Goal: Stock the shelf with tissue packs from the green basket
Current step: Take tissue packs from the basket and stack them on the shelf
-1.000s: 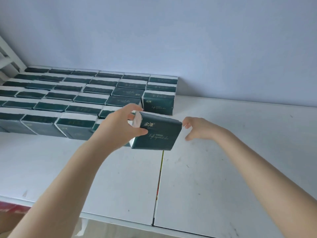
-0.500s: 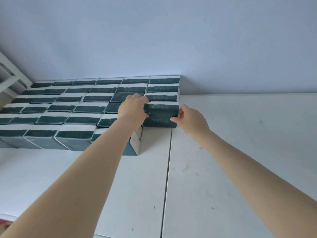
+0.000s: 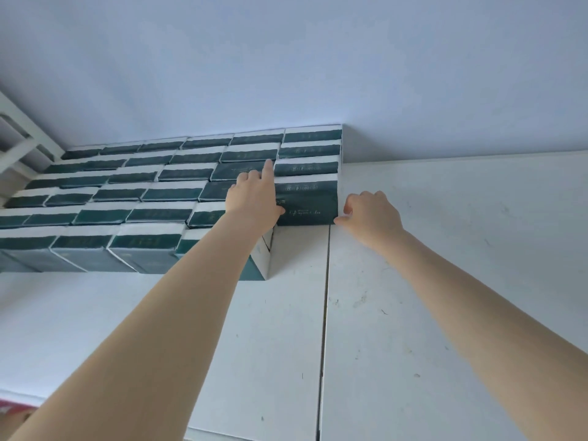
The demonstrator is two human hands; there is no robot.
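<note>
A dark green tissue pack (image 3: 307, 205) stands on the white shelf (image 3: 445, 281), the front pack of the rightmost column of shelved packs (image 3: 159, 192). My left hand (image 3: 254, 198) rests against its left side, thumb on its front face, index finger stretched out over the packs behind. My right hand (image 3: 370, 214) sits on the shelf to the pack's right, fingers curled, thumb tip touching the pack's lower right corner. The green basket is out of view.
Several rows of matching green-and-white packs fill the shelf's back left up to the pale wall (image 3: 318, 58). A seam (image 3: 324, 313) splits the two shelf boards. A white frame (image 3: 19, 144) stands at far left.
The pack went from held in mid-air by my left hand to standing on the shelf at the front of the right column. Both hands moved forward with it and have loosened.
</note>
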